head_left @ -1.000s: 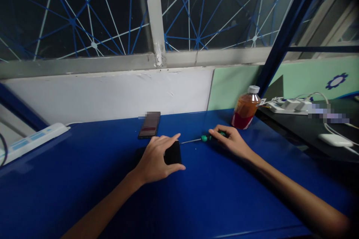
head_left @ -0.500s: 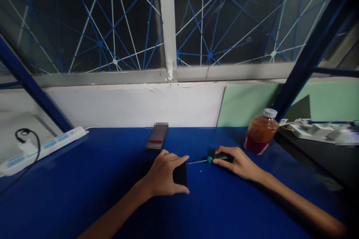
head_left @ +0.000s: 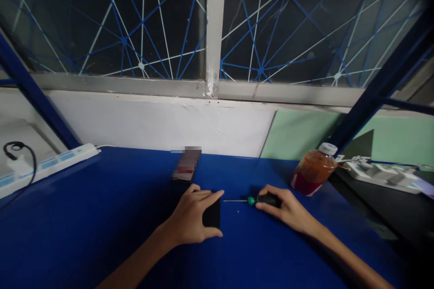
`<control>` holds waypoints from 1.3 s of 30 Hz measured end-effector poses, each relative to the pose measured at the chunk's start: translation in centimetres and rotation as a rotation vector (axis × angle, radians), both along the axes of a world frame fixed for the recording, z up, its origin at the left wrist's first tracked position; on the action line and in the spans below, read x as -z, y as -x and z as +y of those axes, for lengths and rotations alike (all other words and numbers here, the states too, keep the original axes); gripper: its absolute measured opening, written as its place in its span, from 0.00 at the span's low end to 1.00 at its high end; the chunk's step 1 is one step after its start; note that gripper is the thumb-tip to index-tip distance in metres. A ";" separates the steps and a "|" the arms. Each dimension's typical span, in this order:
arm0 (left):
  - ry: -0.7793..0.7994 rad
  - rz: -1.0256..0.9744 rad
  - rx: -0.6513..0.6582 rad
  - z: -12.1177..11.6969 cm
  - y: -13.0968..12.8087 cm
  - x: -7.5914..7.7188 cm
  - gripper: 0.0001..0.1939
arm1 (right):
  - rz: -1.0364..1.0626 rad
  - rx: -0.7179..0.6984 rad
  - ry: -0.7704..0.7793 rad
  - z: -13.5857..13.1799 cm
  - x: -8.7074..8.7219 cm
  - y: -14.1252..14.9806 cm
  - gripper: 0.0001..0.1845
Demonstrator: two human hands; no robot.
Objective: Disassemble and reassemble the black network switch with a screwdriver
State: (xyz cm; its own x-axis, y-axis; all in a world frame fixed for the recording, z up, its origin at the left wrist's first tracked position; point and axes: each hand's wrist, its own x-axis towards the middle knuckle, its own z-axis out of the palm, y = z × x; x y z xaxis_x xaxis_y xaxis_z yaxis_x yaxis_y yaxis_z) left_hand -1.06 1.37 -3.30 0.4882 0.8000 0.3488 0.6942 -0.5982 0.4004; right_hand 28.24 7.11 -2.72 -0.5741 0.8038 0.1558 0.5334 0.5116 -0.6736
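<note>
My left hand (head_left: pixel 190 216) lies over a black rectangular object (head_left: pixel 212 215) on the blue table, its thumb and fingers gripping opposite sides. Only the right part of that object shows; the hand covers the rest. My right hand (head_left: pixel 283 205) is closed around the black handle of a screwdriver (head_left: pixel 251 200) with a green collar. The thin shaft points left, and its tip is right by the black object's right edge; whether they touch I cannot tell. A tiny pale speck (head_left: pixel 238 211) lies below the shaft.
Behind my left hand lies a phone-like slab (head_left: pixel 187 165), partly blurred. A bottle of orange-brown drink (head_left: pixel 313 169) stands at the back right. A white power strip (head_left: pixel 50 167) with a black cable is on the left. Blue posts (head_left: pixel 373 95) rise at both sides.
My view has tilted slightly. The screwdriver handle appears turned: a green streak on it earlier is now out of sight. Both hands keep nearly the same places relative to the black object.
</note>
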 end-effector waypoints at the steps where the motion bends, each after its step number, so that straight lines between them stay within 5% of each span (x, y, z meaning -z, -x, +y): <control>1: -0.009 -0.008 0.005 0.0 0.0 0.0 0.49 | 0.008 0.005 -0.014 0.1 -0.2 0.2 0.14; 6: -0.022 -0.037 0.004 0.0 0.0 0.1 0.48 | 0.016 0.197 -0.044 0.3 -0.9 1.3 0.17; 11: -0.023 -0.037 0.027 0.2 -0.1 0.1 0.47 | 0.073 0.111 0.100 0.8 -0.4 0.7 0.18; 18: -0.025 -0.015 0.056 0.3 0.0 0.1 0.46 | -0.097 0.223 -0.131 -0.5 0.7 1.0 0.22; 25: -0.038 0.012 0.058 0.6 0.0 0.2 0.47 | 0.032 0.108 0.069 -0.2 0.9 0.0 0.16; 32: -0.082 0.066 0.068 0.4 -0.1 0.3 0.43 | -0.017 0.171 -0.078 -0.4 0.4 0.2 0.18; 39: -0.091 0.125 0.073 0.2 0.0 0.1 0.42 | 0.002 0.112 -0.007 -0.2 0.4 -0.4 0.18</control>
State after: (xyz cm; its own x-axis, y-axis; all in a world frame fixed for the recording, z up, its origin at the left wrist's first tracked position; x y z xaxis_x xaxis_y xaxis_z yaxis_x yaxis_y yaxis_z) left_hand -1.02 1.60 -3.37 0.5881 0.7286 0.3511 0.6884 -0.6788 0.2556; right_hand 28.65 6.91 -3.17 -0.4803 0.8619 0.1624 0.5865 0.4533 -0.6712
